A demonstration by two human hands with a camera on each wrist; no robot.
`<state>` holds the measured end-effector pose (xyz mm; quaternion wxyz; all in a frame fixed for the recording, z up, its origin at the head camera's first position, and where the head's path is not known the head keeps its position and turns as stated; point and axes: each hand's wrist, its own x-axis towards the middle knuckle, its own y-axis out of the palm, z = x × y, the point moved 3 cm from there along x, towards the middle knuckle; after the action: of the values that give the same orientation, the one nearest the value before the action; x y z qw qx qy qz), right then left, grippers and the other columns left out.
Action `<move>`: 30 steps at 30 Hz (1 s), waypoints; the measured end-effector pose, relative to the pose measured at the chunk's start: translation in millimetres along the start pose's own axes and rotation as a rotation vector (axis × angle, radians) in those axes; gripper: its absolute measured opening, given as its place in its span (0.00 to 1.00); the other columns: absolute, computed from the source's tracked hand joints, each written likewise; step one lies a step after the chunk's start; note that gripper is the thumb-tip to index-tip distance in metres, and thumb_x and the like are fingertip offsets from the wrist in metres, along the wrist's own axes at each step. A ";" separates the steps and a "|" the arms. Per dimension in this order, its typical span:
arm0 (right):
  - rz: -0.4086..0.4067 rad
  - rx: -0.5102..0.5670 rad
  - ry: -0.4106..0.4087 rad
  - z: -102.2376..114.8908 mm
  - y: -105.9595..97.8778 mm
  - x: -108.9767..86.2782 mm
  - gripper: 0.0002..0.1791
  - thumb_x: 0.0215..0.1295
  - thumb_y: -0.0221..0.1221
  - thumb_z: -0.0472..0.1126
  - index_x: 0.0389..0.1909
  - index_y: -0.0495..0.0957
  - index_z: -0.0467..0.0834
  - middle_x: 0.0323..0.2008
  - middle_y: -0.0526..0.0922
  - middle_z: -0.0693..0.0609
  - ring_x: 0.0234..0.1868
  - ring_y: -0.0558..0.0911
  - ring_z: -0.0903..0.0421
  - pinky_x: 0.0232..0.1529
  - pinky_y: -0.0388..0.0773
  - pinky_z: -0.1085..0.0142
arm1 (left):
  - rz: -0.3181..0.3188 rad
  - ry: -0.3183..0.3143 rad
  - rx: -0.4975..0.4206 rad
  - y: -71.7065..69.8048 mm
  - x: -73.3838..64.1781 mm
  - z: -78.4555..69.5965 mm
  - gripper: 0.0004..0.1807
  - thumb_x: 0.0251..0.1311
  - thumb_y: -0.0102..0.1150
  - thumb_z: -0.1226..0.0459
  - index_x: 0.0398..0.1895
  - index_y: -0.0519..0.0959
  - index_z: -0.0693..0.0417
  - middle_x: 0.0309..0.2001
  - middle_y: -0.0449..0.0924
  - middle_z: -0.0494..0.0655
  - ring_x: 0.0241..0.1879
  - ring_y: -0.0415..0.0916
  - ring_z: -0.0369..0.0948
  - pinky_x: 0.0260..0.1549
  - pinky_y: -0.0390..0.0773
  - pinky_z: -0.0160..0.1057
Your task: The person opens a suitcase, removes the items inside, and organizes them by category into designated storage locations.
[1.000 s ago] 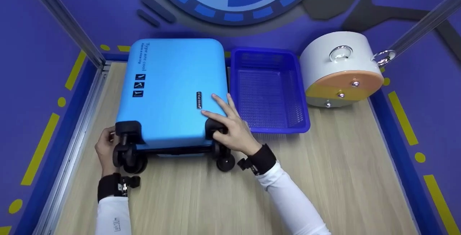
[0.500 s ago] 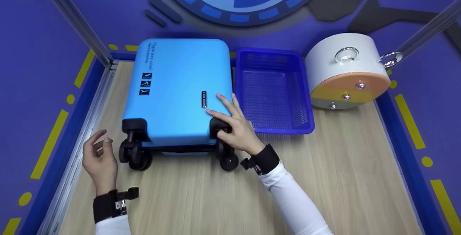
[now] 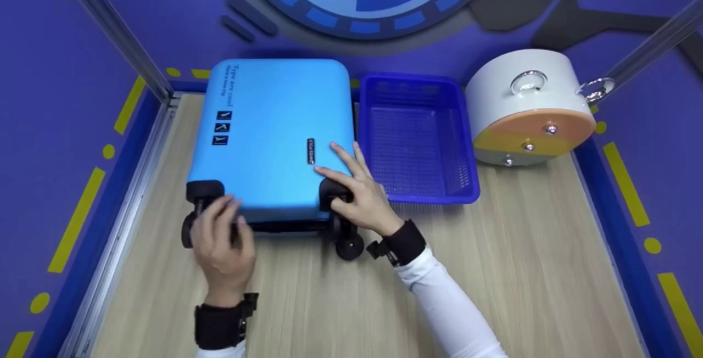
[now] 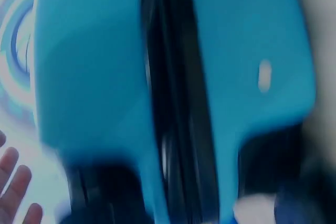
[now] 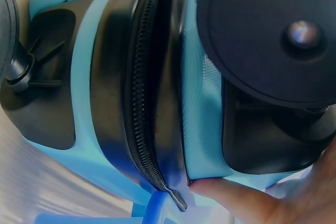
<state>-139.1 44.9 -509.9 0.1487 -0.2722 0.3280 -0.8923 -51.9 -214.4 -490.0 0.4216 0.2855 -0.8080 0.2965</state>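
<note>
A light blue hard-shell suitcase (image 3: 274, 111) lies flat, its black caster wheels (image 3: 349, 245) towards me. My right hand (image 3: 360, 196) rests on its near right corner, fingers spread straight over the lid beside the small nameplate (image 3: 311, 151). In the right wrist view, the thumb (image 5: 236, 195) touches the shell edge below a wheel. A black zipper (image 5: 139, 93) runs between the halves, with a dark gap alongside its teeth. My left hand (image 3: 222, 242), fingers loosely bent, is in front of the near left wheel. In the left wrist view, its fingers (image 4: 16, 187) stand apart from the suitcase.
A blue plastic basket (image 3: 469, 182) stands directly right of the suitcase. Farther right is a white rounded box (image 3: 516, 83) with ring handles and coloured, knobbed drawers. Purple panels (image 3: 49, 144) enclose the wood-grain table (image 3: 307, 308) at the sides and back.
My left hand has drawn back from the suitcase's left side, then swung right to the front of its near left wheel. The right hand has kept its place on the corner.
</note>
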 end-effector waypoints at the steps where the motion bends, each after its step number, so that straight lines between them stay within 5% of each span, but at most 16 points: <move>1: -0.002 0.003 -0.002 -0.3 0.0 -0.3 0.36 0.59 0.58 0.42 0.73 0.75 0.59 0.83 0.53 0.52 0.82 0.41 0.31 0.18 0.69 0.71 | 0.036 0.048 -0.006 7.9 -4.7 -6.3 0.13 0.71 0.56 0.65 0.47 0.85 0.65 0.50 0.84 0.61 0.47 0.79 0.59 0.53 0.72 0.49; 6: -0.009 0.014 -0.005 -1.0 1.4 -1.3 0.36 0.59 0.59 0.41 0.73 0.75 0.58 0.83 0.53 0.51 0.82 0.41 0.31 0.22 0.74 0.70 | 0.220 0.194 -0.030 40.7 -32.2 -33.9 0.14 0.73 0.57 0.62 0.51 0.85 0.60 0.57 0.83 0.59 0.56 0.78 0.58 0.58 0.71 0.58; 11: 0.004 0.023 -0.026 -3.3 -0.9 -3.0 0.35 0.62 0.60 0.41 0.73 0.74 0.55 0.83 0.54 0.49 0.82 0.40 0.34 0.31 0.81 0.63 | 0.341 0.162 -0.005 62.3 -57.0 -52.4 0.16 0.70 0.59 0.53 0.46 0.85 0.55 0.64 0.78 0.57 0.66 0.70 0.60 0.65 0.62 0.64; 13: 0.018 0.030 -0.037 -4.6 -2.9 -3.5 0.33 0.65 0.61 0.42 0.74 0.73 0.55 0.83 0.54 0.49 0.83 0.38 0.36 0.45 0.85 0.54 | 0.361 0.124 0.010 69.2 -64.0 -57.1 0.21 0.69 0.60 0.47 0.44 0.85 0.55 0.66 0.76 0.57 0.69 0.66 0.62 0.66 0.59 0.66; 18: 0.037 0.089 -0.067 -8.6 -8.4 -5.4 0.31 0.71 0.63 0.46 0.74 0.73 0.53 0.82 0.55 0.47 0.82 0.38 0.34 0.72 0.59 0.33 | 0.414 0.049 0.074 85.2 -78.3 -65.7 0.33 0.54 0.70 0.38 0.44 0.82 0.59 0.73 0.66 0.59 0.75 0.52 0.65 0.70 0.51 0.67; 23: 0.064 0.138 -0.063 -10.6 -9.2 -4.5 0.26 0.78 0.58 0.47 0.74 0.72 0.53 0.82 0.54 0.48 0.82 0.38 0.33 0.77 0.45 0.34 | 0.447 0.013 0.167 98.5 -86.6 -70.7 0.40 0.45 0.76 0.37 0.43 0.78 0.62 0.76 0.57 0.60 0.77 0.43 0.66 0.70 0.47 0.68; 30: 0.071 0.258 -0.044 -12.9 -11.5 -4.1 0.24 0.82 0.46 0.38 0.73 0.74 0.51 0.82 0.55 0.50 0.83 0.37 0.40 0.79 0.38 0.38 | 0.429 -0.032 0.194 105.7 -86.5 -76.0 0.39 0.50 0.69 0.35 0.40 0.76 0.64 0.78 0.51 0.58 0.79 0.34 0.63 0.69 0.43 0.70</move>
<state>-144.3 61.8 -512.0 0.2209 -0.2586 0.2165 -0.9151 -46.5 -71.5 -553.2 0.3067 0.1509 -0.8245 0.4510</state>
